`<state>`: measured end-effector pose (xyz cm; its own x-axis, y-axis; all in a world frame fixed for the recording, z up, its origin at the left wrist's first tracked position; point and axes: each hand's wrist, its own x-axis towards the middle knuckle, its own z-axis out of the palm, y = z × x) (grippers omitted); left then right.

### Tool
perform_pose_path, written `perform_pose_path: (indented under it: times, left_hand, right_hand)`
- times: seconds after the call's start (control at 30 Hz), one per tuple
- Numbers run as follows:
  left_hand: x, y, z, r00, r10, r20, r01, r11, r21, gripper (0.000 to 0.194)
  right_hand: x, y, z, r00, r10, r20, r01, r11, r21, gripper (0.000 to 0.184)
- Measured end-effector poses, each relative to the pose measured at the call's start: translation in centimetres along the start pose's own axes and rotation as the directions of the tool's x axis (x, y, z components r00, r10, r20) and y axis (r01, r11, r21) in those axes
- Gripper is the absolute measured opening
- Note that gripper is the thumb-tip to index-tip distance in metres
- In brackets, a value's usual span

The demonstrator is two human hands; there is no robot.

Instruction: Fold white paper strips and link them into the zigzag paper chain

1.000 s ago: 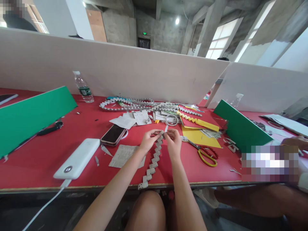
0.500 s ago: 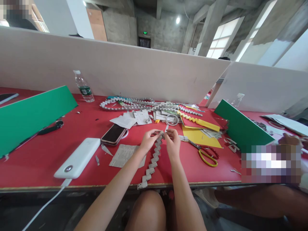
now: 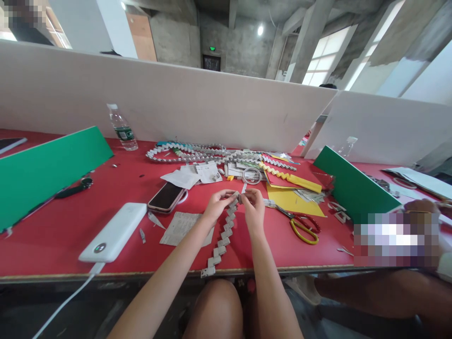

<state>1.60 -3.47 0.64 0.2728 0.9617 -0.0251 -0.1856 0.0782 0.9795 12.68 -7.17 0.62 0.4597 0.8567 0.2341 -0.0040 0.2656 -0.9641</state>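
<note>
A zigzag chain of folded printed paper [image 3: 225, 234] runs from my fingers down toward the front edge of the table. My left hand [image 3: 219, 203] pinches its upper end from the left. Facing it, my right hand [image 3: 253, 203] is closed at the same end, fingertips on the last folded link. A pale paper strip [image 3: 244, 188] sticks up just behind the right fingertips. Under and beside my left forearm lies a printed paper sheet [image 3: 181, 229]. Scissors [image 3: 300, 225] with yellow and red handles rest to the right of my right hand.
Left of me lie a phone [image 3: 166, 196] and a white power bank [image 3: 113, 232] with its cable. Long folded-paper chains [image 3: 197, 155] and paper scraps spread along the back, near a water bottle [image 3: 122, 128]. Green dividers [image 3: 356, 186] stand on both sides; a co-worker's hand [image 3: 422, 205] is at far right.
My hands and the paper chain stay almost in place, with only slight finger movement at the upper end. The co-worker's hand at far right has shifted a little.
</note>
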Motion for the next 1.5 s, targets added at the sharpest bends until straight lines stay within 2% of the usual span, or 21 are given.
perform_pose_path:
  times: [0.33,0.6,0.73,0.93,1.1,1.27,1.5]
  left_hand:
    - [0.08,-0.18,-0.05,0.999,0.041,-0.008,-0.041,0.998,0.051,0.037]
    - [0.16,-0.3,-0.06,0.994,0.106,-0.008,-0.104,0.987,0.123,0.038]
    - [0.21,-0.44,-0.01,0.991,0.129,-0.023,-0.123,0.978,0.168,0.038]
    - [0.15,-0.4,0.02,0.996,0.088,-0.013,-0.086,0.991,0.102,0.041]
    - [0.18,-0.5,-0.05,0.997,0.057,-0.05,-0.057,0.998,0.006,0.042]
    - [0.24,-0.58,-0.11,0.999,0.052,-0.011,-0.052,0.998,0.027,0.043]
    - [-0.08,-0.1,0.01,0.998,0.054,-0.03,-0.051,0.994,0.096,0.042]
  right_hand:
    - [-0.05,0.18,0.02,0.998,-0.061,0.005,0.061,0.994,-0.09,0.018]
    - [0.04,0.25,0.06,0.999,-0.033,-0.008,0.033,0.997,-0.065,0.017]
    - [-0.03,0.39,0.0,0.997,-0.077,-0.01,0.075,0.989,-0.124,0.015]
    - [0.02,0.46,0.03,0.998,-0.052,-0.027,0.05,0.996,-0.073,0.015]
    - [-0.12,0.18,0.35,0.996,-0.082,-0.021,0.081,0.994,-0.068,0.017]
    - [-0.11,0.14,0.41,0.997,-0.069,-0.04,0.066,0.996,-0.067,0.017]
    - [-0.05,0.17,0.25,0.999,-0.032,-0.04,0.033,0.999,0.01,0.017]
